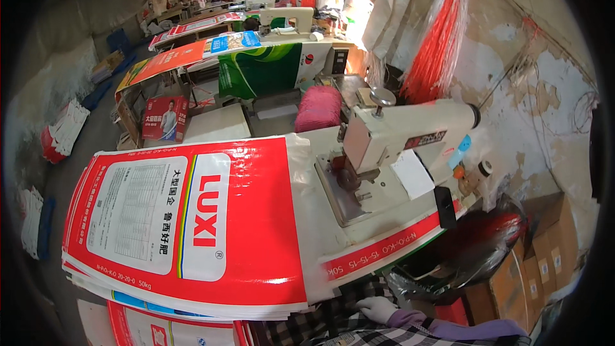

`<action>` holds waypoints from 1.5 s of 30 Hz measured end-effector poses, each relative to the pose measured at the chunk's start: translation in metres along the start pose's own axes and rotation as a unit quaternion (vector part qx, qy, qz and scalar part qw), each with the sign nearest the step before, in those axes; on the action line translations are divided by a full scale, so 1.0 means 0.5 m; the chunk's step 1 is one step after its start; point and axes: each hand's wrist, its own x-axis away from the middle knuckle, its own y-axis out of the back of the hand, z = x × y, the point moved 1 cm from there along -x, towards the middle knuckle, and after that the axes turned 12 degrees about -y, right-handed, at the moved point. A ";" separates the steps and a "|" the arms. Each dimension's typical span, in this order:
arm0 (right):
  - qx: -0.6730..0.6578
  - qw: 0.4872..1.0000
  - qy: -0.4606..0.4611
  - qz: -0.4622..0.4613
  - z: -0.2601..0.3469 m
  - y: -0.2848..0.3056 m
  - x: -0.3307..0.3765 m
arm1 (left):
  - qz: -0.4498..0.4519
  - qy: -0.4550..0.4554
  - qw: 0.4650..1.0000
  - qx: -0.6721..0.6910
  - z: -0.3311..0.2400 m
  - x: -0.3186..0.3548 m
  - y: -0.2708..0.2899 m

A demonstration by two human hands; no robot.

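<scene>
Right hand: from where I stand, the right hand [378,311] lies low by the person's body, its fingers loosely bent against black checked cloth [307,323]; whether they pinch that cloth or merely rest on it, I cannot tell. The purple sleeve [448,329] runs back to its right.
Left hand: out of sight, so I can't say what it does.
Red-and-white sack: the printed top sack [186,218] lies flat to the left of the hand and farther out, apart from it, over a layered pile. Its long axis runs roughly left to right, its right end being the one nearer the hand. Of the two hands, only the right can be placed near it.
Sewing machine: the pale machine [410,131] stands beyond the hand, right of the sack.
Plastic bag: just right of and beyond the hand, a crumpled bag [493,237] with something red showing through; I can't make out what.
Cardboard boxes: farther right of the hand, brown boxes [512,282] stand together, contents hidden from me.
Red carton: far off, beyond the sack and left of the hand, a printed carton [164,118]; its inside doesn't show.
</scene>
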 end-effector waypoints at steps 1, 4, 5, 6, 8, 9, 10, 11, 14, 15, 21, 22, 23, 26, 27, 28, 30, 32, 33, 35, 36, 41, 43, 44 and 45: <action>-0.019 1.000 0.013 -0.004 -0.006 -0.001 0.000 | 0.008 -0.005 1.000 -0.001 -0.006 -0.005 -0.004; -0.019 1.000 0.008 -0.015 -0.012 -0.003 0.006 | 0.038 -0.025 0.999 0.000 -0.029 -0.026 -0.017; -0.024 0.999 0.006 -0.022 -0.013 -0.001 0.007 | 0.048 -0.032 0.998 -0.001 -0.039 -0.032 -0.022; -0.043 0.999 0.012 -0.025 -0.020 -0.005 0.005 | 0.060 -0.040 0.997 0.001 -0.050 -0.036 -0.028; -0.059 0.998 0.010 -0.026 -0.016 0.003 0.004 | 0.082 -0.058 0.995 -0.001 -0.076 -0.045 -0.041; -0.067 0.997 0.009 -0.027 -0.014 0.008 0.003 | 0.096 -0.068 0.993 -0.002 -0.089 -0.050 -0.048; -0.073 0.997 0.008 -0.029 -0.014 0.012 0.006 | 0.112 -0.082 0.990 -0.001 -0.108 -0.058 -0.059; -0.079 0.996 0.009 -0.028 -0.019 0.008 0.006 | 0.128 -0.097 0.987 -0.001 -0.126 -0.062 -0.067; -0.083 0.996 0.015 -0.026 -0.032 0.003 0.000 | 0.172 -0.140 0.975 0.000 -0.187 -0.073 -0.097; -0.086 0.996 0.017 -0.025 -0.029 0.006 0.002 | 0.187 -0.151 0.971 -0.002 -0.203 -0.075 -0.106; -0.125 0.992 -0.014 -0.019 -0.038 0.013 0.001 | 0.273 -0.184 0.944 -0.023 -0.267 -0.057 -0.168; -0.137 0.990 -0.019 -0.007 -0.048 0.004 -0.003 | 0.288 -0.181 0.940 -0.027 -0.267 -0.050 -0.176; -0.150 0.988 -0.026 0.005 -0.056 -0.005 -0.003 | 0.302 -0.177 0.936 -0.033 -0.264 -0.042 -0.182; -0.158 0.987 -0.028 -0.019 -0.052 0.010 0.001 | 0.351 -0.157 0.921 -0.053 -0.241 0.012 -0.168; -0.180 0.983 -0.004 -0.045 -0.068 -0.010 -0.007 | 0.370 -0.146 0.915 -0.061 -0.239 0.032 -0.153; -0.185 0.982 -0.014 -0.043 -0.047 0.023 -0.002 | 0.387 -0.131 0.910 -0.063 -0.235 0.053 -0.131; -0.189 0.980 0.004 -0.058 -0.054 0.031 -0.001 | 0.435 -0.088 0.894 -0.065 -0.221 0.067 -0.104; -0.219 0.974 0.001 -0.053 -0.056 0.030 0.001 | 0.508 -0.031 0.859 -0.054 -0.180 0.095 -0.062; -0.199 0.978 0.000 -0.061 -0.054 0.032 0.008 | 0.555 0.000 0.831 -0.042 -0.155 0.117 -0.038; -0.179 0.982 0.008 -0.067 -0.054 0.046 0.004 | 0.646 0.038 0.763 -0.004 -0.123 0.146 0.007; -0.157 0.984 0.011 -0.081 -0.051 0.053 0.012 | 0.673 0.032 0.739 0.026 -0.124 0.137 0.018; -0.247 0.963 0.034 -0.099 0.012 0.105 0.009 | 0.213 -0.219 0.952 -0.023 -0.278 -0.119 -0.144; -0.209 0.969 0.077 -0.107 0.057 0.139 0.003 | 0.145 -0.319 0.930 -0.110 -0.312 -0.152 -0.266; -0.172 0.970 0.117 -0.123 0.076 0.159 0.005 | 0.095 -0.344 0.918 -0.176 -0.321 -0.154 -0.312; -0.194 0.967 0.125 -0.107 0.091 0.174 0.005 | 0.086 -0.342 0.920 -0.172 -0.294 -0.164 -0.329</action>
